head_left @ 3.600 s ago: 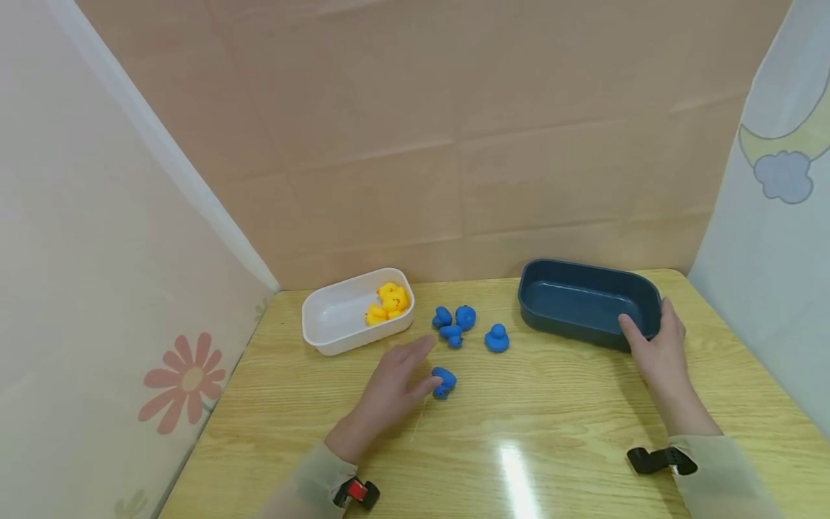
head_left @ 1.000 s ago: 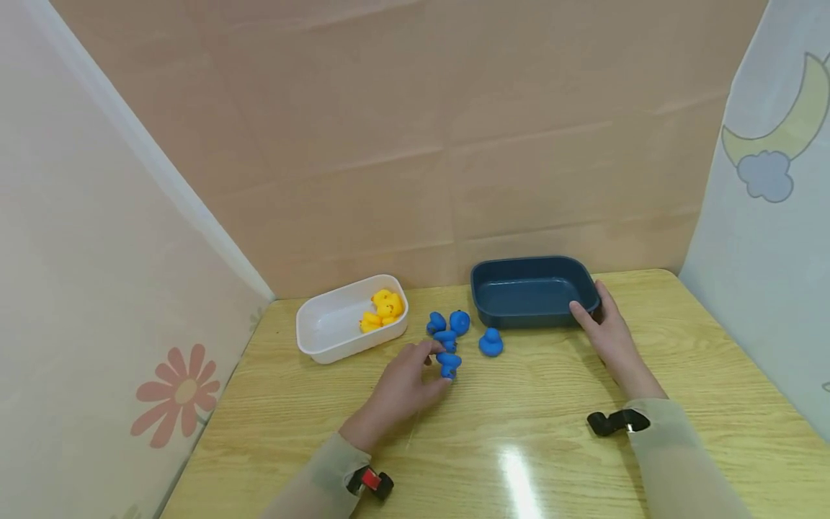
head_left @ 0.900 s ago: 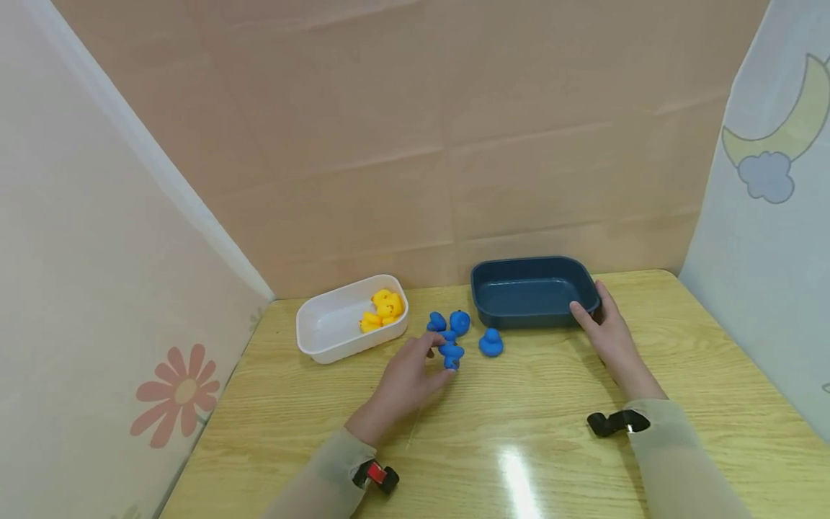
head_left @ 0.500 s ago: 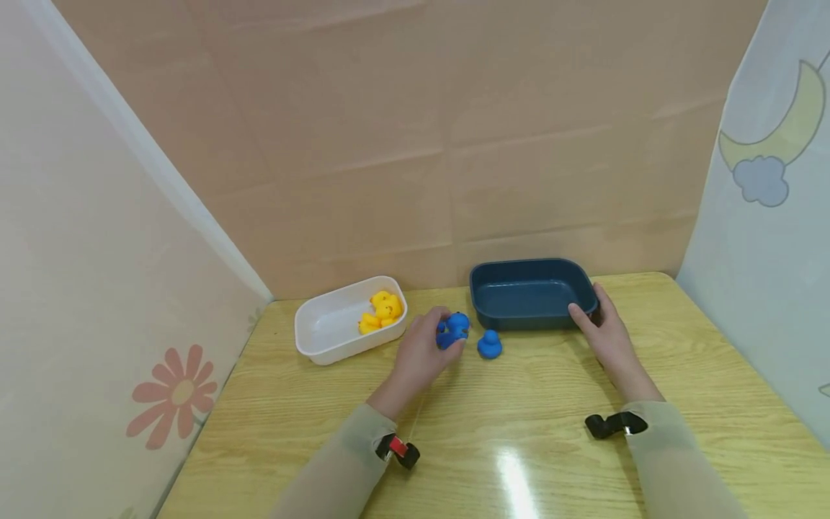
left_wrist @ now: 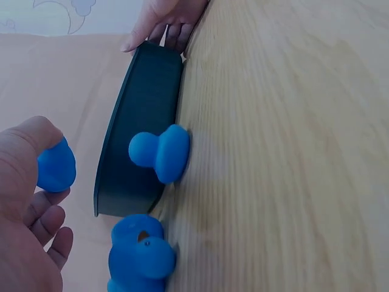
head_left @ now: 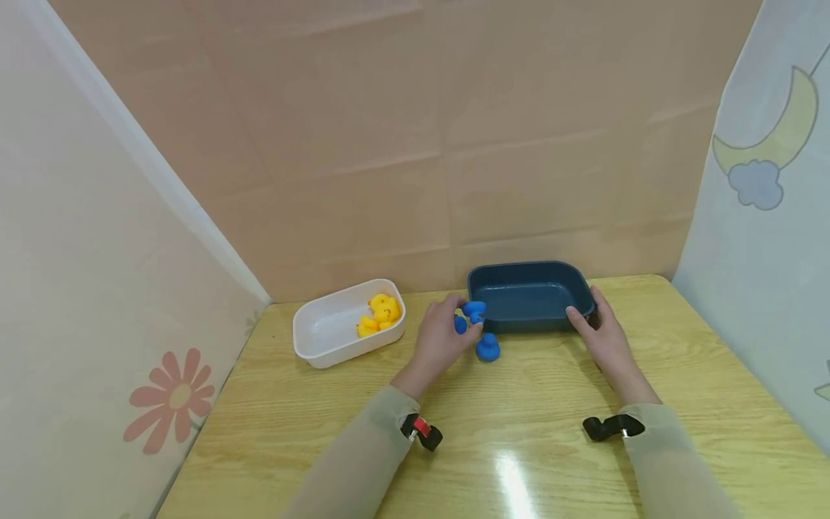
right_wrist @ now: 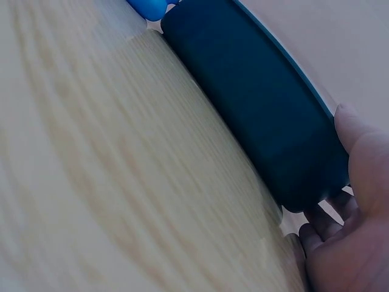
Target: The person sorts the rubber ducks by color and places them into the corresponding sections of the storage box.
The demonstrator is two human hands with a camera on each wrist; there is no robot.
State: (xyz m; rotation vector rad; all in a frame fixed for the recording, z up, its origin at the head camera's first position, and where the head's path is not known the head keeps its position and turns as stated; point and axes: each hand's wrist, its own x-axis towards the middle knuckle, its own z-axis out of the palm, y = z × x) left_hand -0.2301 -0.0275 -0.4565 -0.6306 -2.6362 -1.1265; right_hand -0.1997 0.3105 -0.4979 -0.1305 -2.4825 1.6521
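My left hand pinches a blue rubber duck between thumb and fingers, close to the left end of the dark blue bin. In the left wrist view that held duck is off the table. Another blue duck sits upright in front of the bin. More blue duck shapes lie below my left hand, partly hidden by it in the head view. My right hand grips the bin's right end, its thumb at the rim and its fingers round the outside.
A white bin on the left holds several yellow rubber ducks at its right end. The wooden table ends at a tan cloth backdrop, with pale printed cloth walls on both sides.
My right hand has brought the dark blue bin left, nearer the ducks. My left hand has taken hold of the nearest blue duck and carried it up and right to the bin's left end.
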